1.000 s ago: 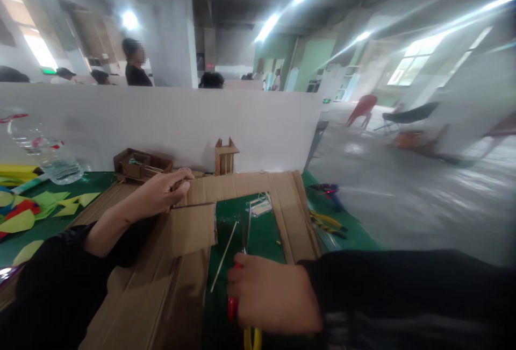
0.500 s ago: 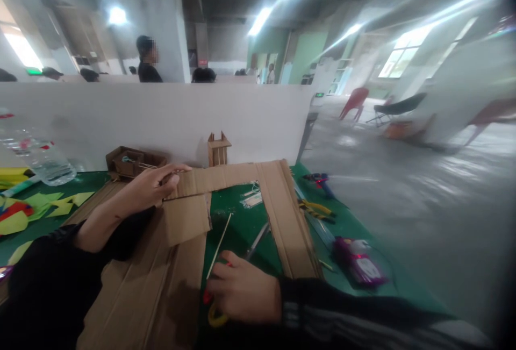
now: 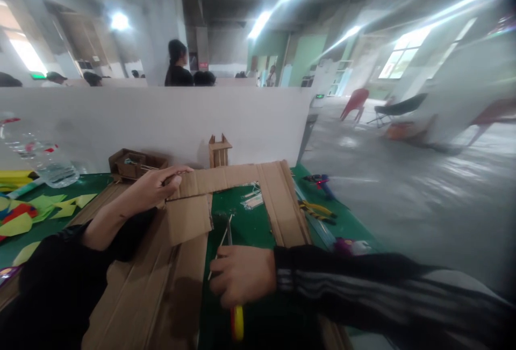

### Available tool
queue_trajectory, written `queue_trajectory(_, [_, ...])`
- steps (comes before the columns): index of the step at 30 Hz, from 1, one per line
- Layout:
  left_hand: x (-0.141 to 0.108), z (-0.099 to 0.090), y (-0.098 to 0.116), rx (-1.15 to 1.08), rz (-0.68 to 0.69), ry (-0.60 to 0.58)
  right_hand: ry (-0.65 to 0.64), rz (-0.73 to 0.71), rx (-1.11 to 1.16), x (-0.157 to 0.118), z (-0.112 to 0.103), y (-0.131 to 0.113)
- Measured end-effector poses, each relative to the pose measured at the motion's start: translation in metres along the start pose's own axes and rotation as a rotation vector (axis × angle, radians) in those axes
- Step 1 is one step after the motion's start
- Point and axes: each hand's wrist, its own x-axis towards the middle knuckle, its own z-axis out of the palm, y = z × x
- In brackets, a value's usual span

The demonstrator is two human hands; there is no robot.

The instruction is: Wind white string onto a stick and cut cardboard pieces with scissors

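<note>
My left hand (image 3: 155, 184) pinches the left end of a long cardboard strip (image 3: 226, 178), which joins a wider strip (image 3: 284, 205) on the right. Below it hangs a square cardboard flap (image 3: 188, 220). My right hand (image 3: 242, 275) is closed round scissors; their yellow and red handle (image 3: 237, 323) sticks out below the fist and the blade points away. A thin wooden stick (image 3: 222, 242) lies beside the blade at my right fingers; whether it is held I cannot tell. Large cardboard pieces (image 3: 137, 291) lie under my left arm.
A cardboard box (image 3: 137, 164) and small cardboard stand (image 3: 220, 152) are by the white partition (image 3: 161, 119). Water bottles (image 3: 56, 164) and coloured scraps (image 3: 44, 207) lie left. Pliers (image 3: 318, 211), a glue gun (image 3: 320, 183) and a purple item (image 3: 349, 245) lie right.
My right hand has turned the scissors, so the blade now points forward near the stick and the handle points back. My right forearm has moved up over the right strip. My left hand keeps its grip.
</note>
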Motion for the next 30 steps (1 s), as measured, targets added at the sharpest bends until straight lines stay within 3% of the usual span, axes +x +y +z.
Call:
queue_trajectory(3, [0.0,0.0,-0.001,0.014,0.008,-0.027,0.046,0.072,-0.014,-0.001,0.007,-0.009])
queue_trajectory(5, [0.0,0.001,-0.003,0.007,0.013,-0.026,0.135,0.207,-0.049,0.003,0.019,-0.023])
queue_trajectory(10, [0.0,0.003,-0.006,-0.019,0.017,-0.039,0.444,0.817,-0.118,0.021,0.055,-0.074])
queue_trajectory(12, [0.001,0.003,-0.006,-0.008,-0.006,-0.043,0.478,1.002,-0.082,0.025,0.063,-0.09])
queue_trajectory(18, [0.001,0.003,-0.004,0.013,-0.002,-0.034,0.349,1.384,0.337,0.021,0.062,-0.099])
queue_trajectory(24, [-0.002,0.003,-0.004,0.027,0.011,-0.034,0.335,1.606,0.707,0.018,0.064,-0.106])
queue_trajectory(30, [-0.004,0.002,-0.003,0.027,0.009,-0.014,0.14,1.724,1.004,0.007,0.064,-0.105])
